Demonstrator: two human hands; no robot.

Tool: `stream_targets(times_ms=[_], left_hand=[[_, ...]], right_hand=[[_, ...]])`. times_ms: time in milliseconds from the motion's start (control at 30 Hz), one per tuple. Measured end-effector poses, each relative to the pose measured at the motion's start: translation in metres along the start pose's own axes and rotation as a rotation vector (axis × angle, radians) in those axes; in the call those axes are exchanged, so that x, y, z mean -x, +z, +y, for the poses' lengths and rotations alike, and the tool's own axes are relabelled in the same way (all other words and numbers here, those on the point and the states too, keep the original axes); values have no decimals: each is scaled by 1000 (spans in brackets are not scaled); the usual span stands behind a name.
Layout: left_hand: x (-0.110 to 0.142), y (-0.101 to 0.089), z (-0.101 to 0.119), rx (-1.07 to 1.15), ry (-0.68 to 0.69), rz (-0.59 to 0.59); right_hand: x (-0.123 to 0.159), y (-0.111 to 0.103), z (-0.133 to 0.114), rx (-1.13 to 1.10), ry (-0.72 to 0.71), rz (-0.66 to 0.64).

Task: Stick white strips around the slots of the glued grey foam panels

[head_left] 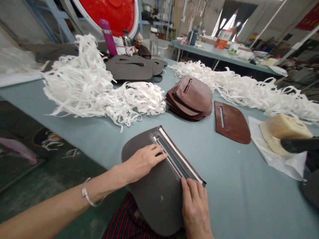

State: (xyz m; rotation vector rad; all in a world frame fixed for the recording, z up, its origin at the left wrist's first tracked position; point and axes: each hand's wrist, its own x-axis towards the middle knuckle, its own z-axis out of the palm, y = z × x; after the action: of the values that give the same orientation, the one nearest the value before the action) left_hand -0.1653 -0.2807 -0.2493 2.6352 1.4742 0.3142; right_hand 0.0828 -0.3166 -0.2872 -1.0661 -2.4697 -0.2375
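A dark grey flat panel (159,196) with rounded corners lies over the table's near edge, partly above my lap. It has a long narrow slot near its straight side, with white strips and reddish-brown edging alongside. My left hand (142,162) rests on the panel, fingers stretched out to the slot's near edge. At the slot's lower right end, my right hand (195,204) has its fingers bent and close together, gripping the panel's edge area. What lies under those fingertips is hidden. A single brown leather piece (235,122) with a similar slot lies beyond, touched by neither hand.
A stack of brown slotted leather pieces (193,94) sits mid-table. Heaps of white strips (82,83) spread left and along the back right. More grey panels (129,68) lie behind. On the right, a yellowish block (284,127) rests on white sheeting beside a black handle (299,145).
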Motion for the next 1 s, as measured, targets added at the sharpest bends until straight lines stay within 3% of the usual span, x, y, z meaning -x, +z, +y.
stream_targets(times_ms=[300, 533, 833, 1000], left_hand=[[0, 6, 35, -121, -10, 1], [1, 11, 57, -51, -75, -10], [10, 7, 72, 97, -78, -23], [13, 3, 70, 171, -33, -39]], right_hand=[[-2, -2, 0, 6, -30, 42], [-2, -3, -1, 17, -57, 44], [2, -4, 4, 64, -99, 74], [20, 11, 3, 143, -119, 115]])
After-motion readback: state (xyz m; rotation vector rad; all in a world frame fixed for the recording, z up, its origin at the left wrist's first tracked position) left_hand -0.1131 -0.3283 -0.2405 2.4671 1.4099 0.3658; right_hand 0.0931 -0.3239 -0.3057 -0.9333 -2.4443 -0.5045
